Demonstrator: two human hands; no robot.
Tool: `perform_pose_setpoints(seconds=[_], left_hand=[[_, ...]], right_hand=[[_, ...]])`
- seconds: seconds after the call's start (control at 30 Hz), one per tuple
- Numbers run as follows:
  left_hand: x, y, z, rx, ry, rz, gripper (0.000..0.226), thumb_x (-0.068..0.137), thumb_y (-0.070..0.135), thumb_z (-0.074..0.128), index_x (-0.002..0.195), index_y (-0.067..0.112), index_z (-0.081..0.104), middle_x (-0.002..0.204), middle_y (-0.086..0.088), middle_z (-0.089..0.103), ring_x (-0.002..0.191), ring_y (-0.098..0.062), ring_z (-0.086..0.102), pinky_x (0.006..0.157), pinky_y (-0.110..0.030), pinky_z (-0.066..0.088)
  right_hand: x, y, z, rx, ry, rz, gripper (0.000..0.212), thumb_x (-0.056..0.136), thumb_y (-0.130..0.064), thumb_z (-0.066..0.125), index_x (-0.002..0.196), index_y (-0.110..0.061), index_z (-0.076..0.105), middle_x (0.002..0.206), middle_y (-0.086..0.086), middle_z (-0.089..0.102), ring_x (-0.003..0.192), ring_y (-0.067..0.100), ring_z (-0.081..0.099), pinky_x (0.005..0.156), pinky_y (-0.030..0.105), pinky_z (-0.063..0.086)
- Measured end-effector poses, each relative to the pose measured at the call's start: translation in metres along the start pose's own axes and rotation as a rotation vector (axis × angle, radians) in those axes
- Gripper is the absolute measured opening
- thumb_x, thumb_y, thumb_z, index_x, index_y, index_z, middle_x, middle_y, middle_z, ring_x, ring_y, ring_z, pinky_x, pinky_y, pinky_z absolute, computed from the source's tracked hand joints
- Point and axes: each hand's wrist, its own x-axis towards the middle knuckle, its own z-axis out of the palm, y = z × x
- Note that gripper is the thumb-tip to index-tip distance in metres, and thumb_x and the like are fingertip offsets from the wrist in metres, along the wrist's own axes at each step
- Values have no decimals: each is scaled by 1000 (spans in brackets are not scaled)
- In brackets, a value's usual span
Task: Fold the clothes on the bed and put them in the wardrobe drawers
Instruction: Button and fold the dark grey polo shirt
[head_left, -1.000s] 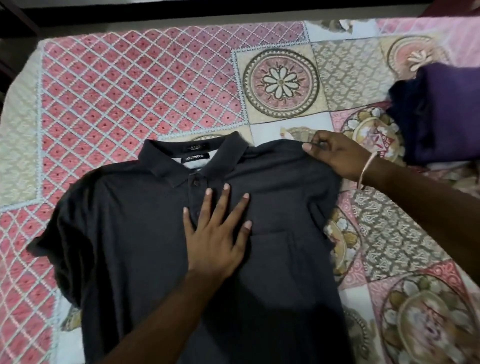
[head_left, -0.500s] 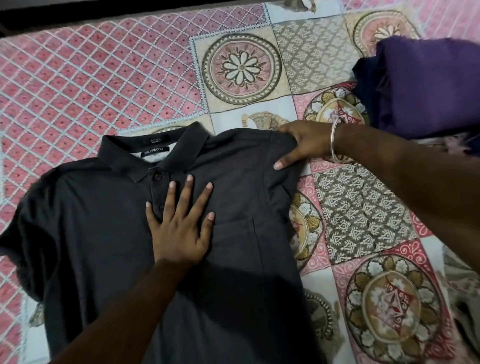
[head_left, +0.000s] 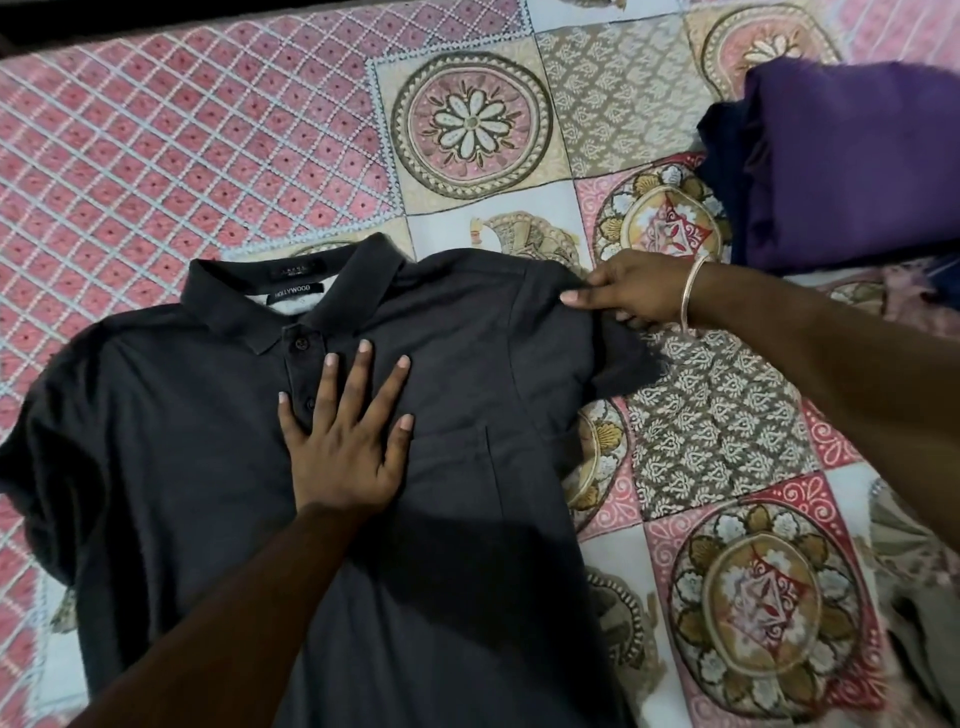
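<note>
A dark grey polo shirt (head_left: 218, 467) lies face up on the bed (head_left: 208, 156), spread flat over the patchwork bedsheet, filling the view from the centre out to 7 o'clock. Its collar (head_left: 291, 301) points toward 12 o'clock, with a label reading HOLLYWOOD inside the neck and the button placket running down just below it.

The left hand (head_left: 345, 441) comes in from 7 o'clock and lies flat on the shirt's chest, fingers straight and spread, palm pressing the fabric down right beside the buttons. It grasps nothing, just pins the cloth.

The right hand (head_left: 631, 293) reaches in from 3 o'clock, a thin bangle (head_left: 691, 291) on the wrist. Thumb and fingers pinch the shirt at the shoulder seam on that side, and the short sleeve (head_left: 618, 358) hangs off below the grip toward 5 o'clock, lying on the sheet. The shirt's other sleeve (head_left: 31, 441) sits bunched and rumpled over at 9 o'clock.

Up at 2 o'clock, well apart from the shirt, sits a stack of folded clothes (head_left: 852, 166): purple cloth on top, something dark navy at its left edge. At 4 o'clock, at the frame's edge, a bit of olive-grey fabric (head_left: 919, 623) shows, too blurred to tell what it is.
</note>
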Motion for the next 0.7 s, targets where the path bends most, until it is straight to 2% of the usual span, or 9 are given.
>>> perform_pose_setpoints(seconds=[0.07,0.17,0.23,0.3,0.37,0.4,0.53,0.63,0.7], left_hand=[[0,0,1,0,5,0,59,96,56,24,154,46,18,165,10,10,152,-18,8,113,-64,4],[0,0,2,-4,6,-1,59,96,56,24,154,46,18,165,10,9,152,-18,8,114,-63,3],[0,-1,3,-5,8,-5,59,96,56,24,154,46,18,165,10,8,152,-19,8,114,-62,1],[0,-1,4,-8,13,-5,58,96,56,24,153,46,18,165,10,8,152,-19,8,114,-62,1],[0,-2,5,-13,9,-3,58,96,55,24,153,47,17,165,10,8,152,-19,8,114,-63,1],[1,-1,5,-20,6,-6,58,96,55,23,153,47,16,165,10,8,152,-19,7,114,-63,1],[0,-1,6,-36,14,-1,58,96,55,23,153,47,16,165,9,9,152,-20,7,114,-63,0],[0,-1,7,-37,9,3,58,96,54,23,154,46,16,165,9,8,153,-20,6,114,-63,0],[0,-2,6,-34,-2,8,58,97,54,22,154,47,14,166,9,7,153,-20,5,113,-64,0]], right_hand=[[-8,5,-2,-60,-42,16,26,87,-29,72,78,-4,68,44,-6,50,36,6,38,38,17,31],[-13,11,3,-57,18,-47,25,86,-26,73,82,-1,73,73,11,69,61,17,59,60,25,48],[-11,16,3,62,99,-64,30,89,-34,68,80,-5,73,89,15,73,77,24,66,79,33,53],[-9,24,3,148,129,-71,42,78,-51,73,83,-9,74,95,14,74,88,29,70,90,39,54],[-9,32,3,141,164,-58,65,56,-59,83,91,-6,70,94,9,74,89,27,69,88,37,52],[-8,35,1,82,206,-60,67,52,-57,86,92,-7,66,89,6,70,84,22,65,82,33,49],[-6,27,-13,-303,325,-37,48,62,-44,89,86,-10,65,76,-4,59,65,10,49,66,27,39],[-3,21,-16,-492,567,-73,39,66,-50,84,77,-21,60,74,-2,63,74,19,61,71,32,48],[-7,23,-8,-466,745,-109,29,73,-41,79,82,-22,59,81,1,66,82,24,63,76,35,50]])
